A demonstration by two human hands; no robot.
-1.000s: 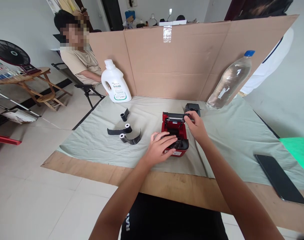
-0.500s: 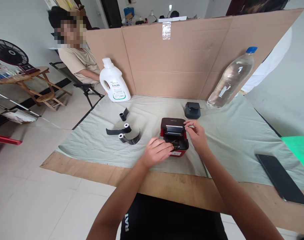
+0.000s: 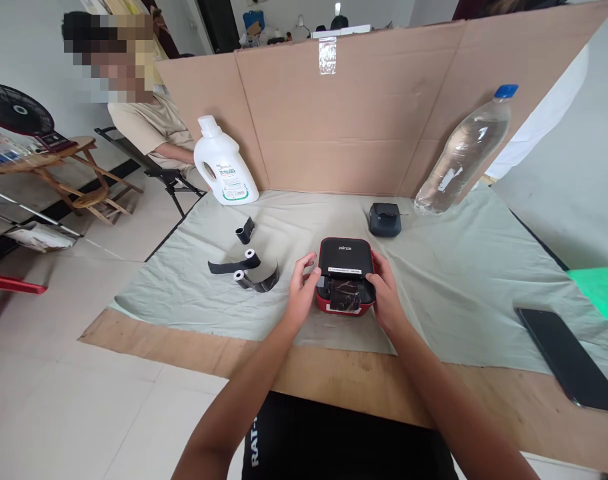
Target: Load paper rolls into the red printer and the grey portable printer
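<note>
A small red and black label printer (image 3: 346, 253) sits on the cloth in front of me with its black lid down. A dark glossy strip (image 3: 345, 297) sticks out of its front slot and hangs over the front. My left hand (image 3: 301, 290) holds the printer's left side, thumb at the edge of the lid. On the opposite side my right hand (image 3: 385, 293) is wrapped around the printer, with its thumb on the front right corner by the slot. The right fingertips are partly hidden behind the printer.
Left of the printer lie partly unrolled black label rolls (image 3: 257, 280) and a small black roll (image 3: 245, 233). Behind it are a dark small case (image 3: 385, 220), a white detergent bottle (image 3: 227, 167), a water bottle (image 3: 464, 160) and a cardboard screen (image 3: 354, 127). A phone (image 3: 569, 360) lies right.
The printer's lid, raised before, is now down. My left hand has moved from the printer's front to its left side; my right hand has come down along the right side.
</note>
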